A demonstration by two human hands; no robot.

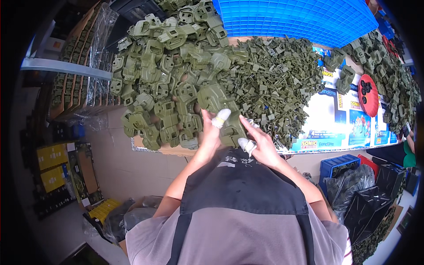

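Close in front of my apron, my hands are on an olive-green moulded plastic shell (pixel 233 126), shaped like a toy vehicle body. My left hand (pixel 212 128) grips its left side, the thumb, wrapped in a white finger cover, lying across the top. From the right, my right hand (pixel 262 143) holds it between index finger and thumb; white covers wrap these fingers too. Several more green vehicle shells (pixel 168 66) are heaped beyond and left of my left hand. A wide pile of small green plastic parts (pixel 278 73) lies beyond my right hand.
A blue plastic crate (pixel 296 20) stands at the table's far side. To the right are printed sheets (pixel 327 119), a red tray (pixel 370 104) with black round pieces, and more green parts. A grey metal bar (pixel 66 65) juts in at left. Black and blue bins (pixel 340 170) sit low at right.
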